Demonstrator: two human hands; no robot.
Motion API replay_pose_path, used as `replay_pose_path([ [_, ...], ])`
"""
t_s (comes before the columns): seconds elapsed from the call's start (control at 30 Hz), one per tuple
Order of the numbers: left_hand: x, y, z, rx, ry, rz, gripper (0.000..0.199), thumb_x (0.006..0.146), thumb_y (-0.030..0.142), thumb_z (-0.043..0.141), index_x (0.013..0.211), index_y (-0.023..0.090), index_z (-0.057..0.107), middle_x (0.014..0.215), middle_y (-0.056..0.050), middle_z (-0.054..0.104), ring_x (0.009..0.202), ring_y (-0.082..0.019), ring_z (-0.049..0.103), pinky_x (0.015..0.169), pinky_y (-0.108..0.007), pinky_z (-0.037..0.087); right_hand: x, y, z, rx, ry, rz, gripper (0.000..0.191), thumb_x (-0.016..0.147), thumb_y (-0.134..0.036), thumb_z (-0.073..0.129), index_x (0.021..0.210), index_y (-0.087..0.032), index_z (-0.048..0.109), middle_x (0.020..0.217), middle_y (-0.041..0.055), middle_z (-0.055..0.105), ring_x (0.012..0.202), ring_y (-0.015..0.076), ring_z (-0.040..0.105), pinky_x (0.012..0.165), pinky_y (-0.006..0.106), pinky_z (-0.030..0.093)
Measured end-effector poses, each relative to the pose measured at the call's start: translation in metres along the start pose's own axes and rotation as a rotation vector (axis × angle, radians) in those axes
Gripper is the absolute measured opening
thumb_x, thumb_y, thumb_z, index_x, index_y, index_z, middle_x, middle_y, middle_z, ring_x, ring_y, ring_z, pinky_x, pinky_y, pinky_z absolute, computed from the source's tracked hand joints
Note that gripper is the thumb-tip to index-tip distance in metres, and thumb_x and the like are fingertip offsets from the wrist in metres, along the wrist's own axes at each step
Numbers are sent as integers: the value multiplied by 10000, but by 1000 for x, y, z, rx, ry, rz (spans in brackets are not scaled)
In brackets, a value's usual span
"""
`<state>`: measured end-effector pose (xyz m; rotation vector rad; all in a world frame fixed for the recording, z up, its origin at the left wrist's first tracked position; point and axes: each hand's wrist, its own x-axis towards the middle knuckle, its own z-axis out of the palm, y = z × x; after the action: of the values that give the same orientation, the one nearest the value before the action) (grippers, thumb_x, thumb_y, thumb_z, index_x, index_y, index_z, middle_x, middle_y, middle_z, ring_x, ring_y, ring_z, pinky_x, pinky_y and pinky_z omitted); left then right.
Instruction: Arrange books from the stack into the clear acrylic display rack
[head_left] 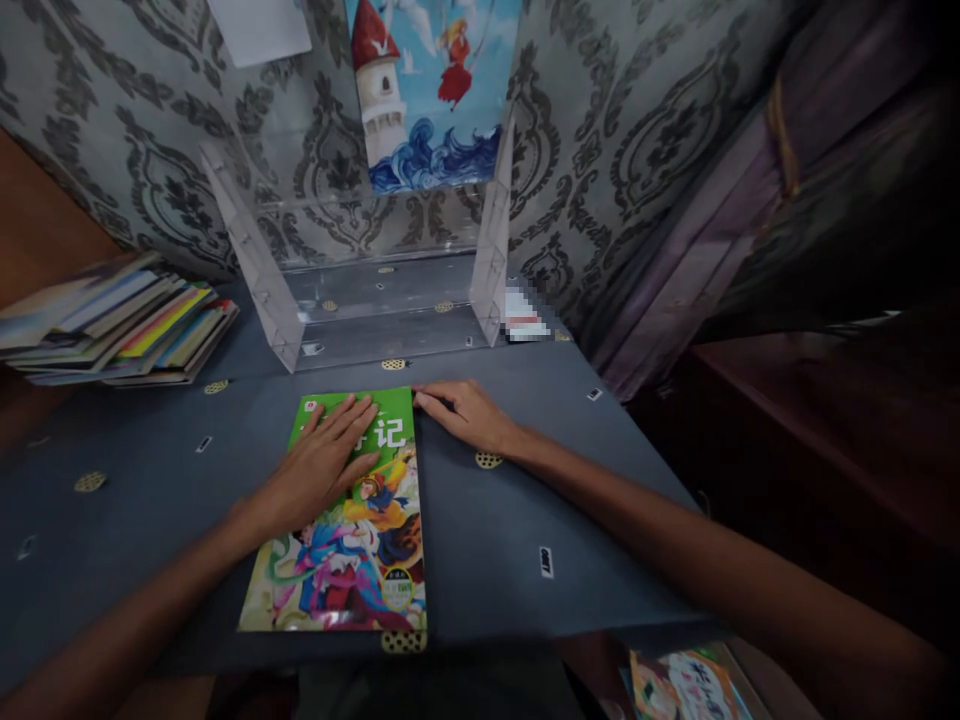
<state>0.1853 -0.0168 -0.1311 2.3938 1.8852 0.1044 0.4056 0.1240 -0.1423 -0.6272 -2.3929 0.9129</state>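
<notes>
A green picture book with Chinese characters and colourful costumed figures on its cover lies closed on the blue-grey tablecloth. My left hand rests flat on the upper part of the cover, fingers stretched out, hiding some of the title. At the book's top right corner is my right hand, its thumb and forefinger brought together in a pinch on the corner. Its other fingers are curled under and partly hidden.
Behind the book stands a clear acrylic rack with stepped sides. A leaning stack of books lies at the left. A pixelated item sits right of the rack. More books show below the table's front edge.
</notes>
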Motion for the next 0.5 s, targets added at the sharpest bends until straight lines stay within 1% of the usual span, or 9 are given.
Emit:
replay_pose_path([
  [0.1, 6, -3, 3, -10, 5, 4, 584, 1051, 447, 315, 1551, 147, 339, 1627, -145, 346, 1544, -275, 227, 1233, -576, 211, 7, 2, 2, -9, 15, 14, 366, 1015, -327, 451, 905, -161, 758, 888, 64, 775, 822, 188, 699, 789, 307, 502],
  [0.2, 11, -6, 5, -17, 48, 6, 555, 1054, 423, 303, 1544, 168, 359, 1620, -130, 370, 1536, -258, 256, 1238, -552, 214, 8, 6, 8, -11, 65, 27, 304, 987, -300, 496, 964, -160, 765, 960, 86, 783, 864, 204, 711, 825, 331, 507],
  [0.27, 10, -5, 3, -35, 70, 7, 542, 1058, 418, 295, 1534, 175, 380, 1608, -126, 393, 1531, -254, 272, 1238, -547, 221, 7, 8, 11, -14, 92, 34, 284, 974, -296, 513, 1004, -164, 763, 999, 96, 784, 901, 218, 715, 844, 350, 511],
  [0.33, 1, -2, -1, -50, 60, 37, 548, 1055, 449, 319, 1536, 193, 382, 1609, -125, 392, 1530, -265, 274, 1233, -563, 231, 5, 10, 13, -16, 101, 33, 277, 968, -295, 517, 1018, -170, 759, 1011, 96, 784, 922, 222, 713, 857, 365, 517],
  [0.4, -15, 6, -6, -51, 20, 124, 602, 1025, 526, 397, 1555, 244, 350, 1629, -113, 354, 1533, -291, 263, 1226, -601, 229, 3, 12, 14, -14, 92, 20, 269, 966, -291, 516, 1009, -177, 756, 1005, 91, 782, 926, 219, 708, 869, 376, 520],
  [0.43, -26, 10, -9, -48, -6, 199, 671, 986, 582, 460, 1569, 283, 316, 1643, -101, 327, 1535, -309, 253, 1222, -624, 223, 2, 13, 14, -11, 86, 12, 263, 965, -288, 516, 1002, -179, 753, 1006, 91, 781, 930, 218, 705, 874, 379, 521],
  [0.5, -48, 19, -13, -57, -60, 366, 873, 874, 709, 549, 1594, 335, 229, 1659, -86, 285, 1538, -330, 239, 1228, -650, 180, 0, 14, 14, 1, 82, -5, 250, 964, -279, 518, 990, -177, 746, 1022, 96, 777, 953, 220, 702, 884, 384, 520],
])
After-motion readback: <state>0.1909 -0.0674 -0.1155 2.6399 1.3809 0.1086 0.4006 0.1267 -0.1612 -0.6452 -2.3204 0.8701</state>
